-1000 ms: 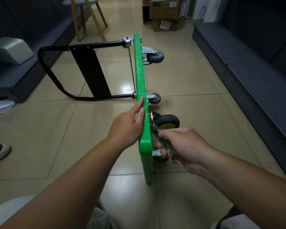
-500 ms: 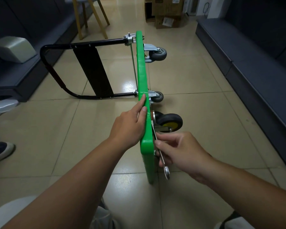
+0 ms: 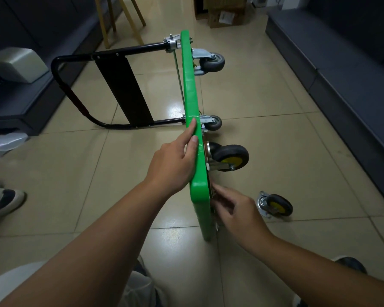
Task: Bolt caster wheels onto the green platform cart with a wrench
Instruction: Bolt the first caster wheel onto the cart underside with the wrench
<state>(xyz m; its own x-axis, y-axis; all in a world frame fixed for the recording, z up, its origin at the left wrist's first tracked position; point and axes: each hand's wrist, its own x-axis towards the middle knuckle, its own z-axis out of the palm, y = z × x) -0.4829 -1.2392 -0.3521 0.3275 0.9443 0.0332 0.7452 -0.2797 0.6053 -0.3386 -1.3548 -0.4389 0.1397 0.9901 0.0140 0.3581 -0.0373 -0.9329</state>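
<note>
The green platform cart [image 3: 190, 85] stands on its long edge on the tiled floor, with its black handle [image 3: 60, 85] folded out to the left. My left hand [image 3: 175, 165] rests on the top edge with straight fingers. My right hand [image 3: 233, 209] is at the underside near the close corner. Its curled fingers pinch the wrench [image 3: 217, 228], which is mostly hidden; only a metal tip shows below the hand. A black caster with a yellow hub [image 3: 231, 157] sits on the underside just above that hand. Another such caster [image 3: 275, 206] lies loose on the floor to the right.
Two grey casters [image 3: 211, 63] [image 3: 214, 122] are fixed at the cart's far end. Dark low benches line both sides of the aisle. A wooden stool [image 3: 120, 18] and cardboard boxes [image 3: 226, 14] stand at the back. Someone's shoe [image 3: 2, 200] is at the left.
My right hand has moved down and in against the platform's underside, and the wrench now lies hidden along it. The loose caster on the floor has come into view. My left hand stays put.
</note>
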